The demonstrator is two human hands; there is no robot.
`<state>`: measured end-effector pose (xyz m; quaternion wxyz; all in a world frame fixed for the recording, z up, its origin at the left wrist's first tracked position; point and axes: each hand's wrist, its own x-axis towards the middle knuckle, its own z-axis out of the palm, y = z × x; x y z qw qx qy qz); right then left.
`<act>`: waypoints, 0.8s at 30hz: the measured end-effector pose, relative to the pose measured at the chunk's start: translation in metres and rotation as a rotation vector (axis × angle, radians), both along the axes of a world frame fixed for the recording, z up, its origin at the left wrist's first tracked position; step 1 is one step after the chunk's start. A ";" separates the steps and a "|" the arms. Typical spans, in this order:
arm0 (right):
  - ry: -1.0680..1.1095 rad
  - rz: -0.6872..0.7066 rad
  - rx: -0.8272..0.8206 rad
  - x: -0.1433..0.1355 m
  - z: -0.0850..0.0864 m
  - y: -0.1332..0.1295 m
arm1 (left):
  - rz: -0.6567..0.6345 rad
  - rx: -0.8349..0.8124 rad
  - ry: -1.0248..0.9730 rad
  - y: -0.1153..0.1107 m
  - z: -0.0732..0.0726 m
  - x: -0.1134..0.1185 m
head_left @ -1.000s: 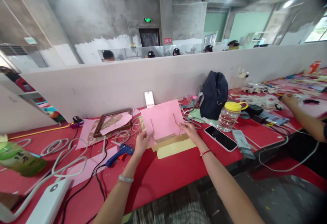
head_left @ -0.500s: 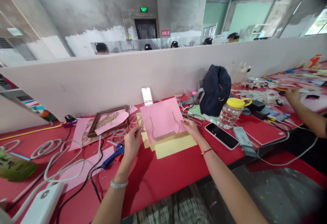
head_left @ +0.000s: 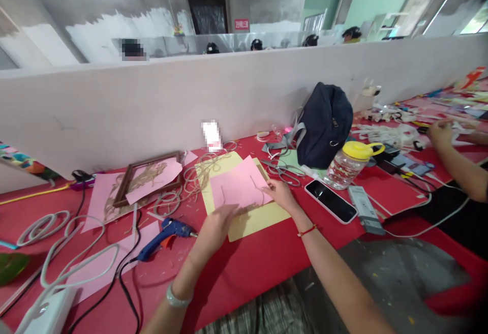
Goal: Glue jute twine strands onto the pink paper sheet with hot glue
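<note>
My right hand (head_left: 281,195) pinches the right edge of a sheet of pink paper (head_left: 238,184), which is tilted above yellow paper (head_left: 259,225). Two thin strands, like twine, lie on the pink sheet. At its lower left edge is my left hand (head_left: 218,224), palm down with its fingers together; its fingertips are blurred, and what they hold, if anything, is hidden. Left of that hand a blue glue gun (head_left: 168,235) lies on the red table. Loose twine (head_left: 196,176) is tangled beyond the hand.
A brown frame (head_left: 125,184) with pink paper stands back left. White cable (head_left: 101,222) and a power strip (head_left: 51,308) occupy the left. Scissors (head_left: 284,171), a phone (head_left: 331,201), a yellow-lidded jar (head_left: 345,166) and a dark bag (head_left: 326,125) sit right. Another person's arm (head_left: 459,163) is far right.
My left hand has moved down and right to the pink paper's lower edge. The pink sheet has come lower over the yellow paper, with my right hand still on it. The view has shifted.
</note>
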<state>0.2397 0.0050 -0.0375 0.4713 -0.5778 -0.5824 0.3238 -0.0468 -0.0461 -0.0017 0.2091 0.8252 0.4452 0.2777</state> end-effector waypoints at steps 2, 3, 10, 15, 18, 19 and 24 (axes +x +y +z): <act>-0.027 -0.033 0.010 0.002 0.000 -0.001 | -0.172 0.045 0.144 -0.008 -0.012 0.014; -0.035 -0.046 0.014 0.002 -0.001 -0.001 | -0.228 0.069 0.222 -0.012 -0.017 0.019; -0.012 -0.101 0.030 0.002 -0.001 -0.002 | -0.300 0.065 0.389 -0.019 -0.021 0.028; 0.112 -0.122 -0.019 0.000 -0.003 -0.005 | -0.314 0.066 0.272 -0.009 -0.018 0.015; 0.179 -0.133 -0.045 0.000 -0.002 -0.008 | -0.222 0.164 0.165 0.001 -0.027 0.004; 0.193 -0.137 -0.048 0.001 -0.001 -0.008 | -0.165 0.200 0.132 0.005 -0.032 0.002; 0.183 -0.151 -0.039 0.003 0.003 -0.013 | 0.040 0.278 0.095 0.015 -0.057 0.004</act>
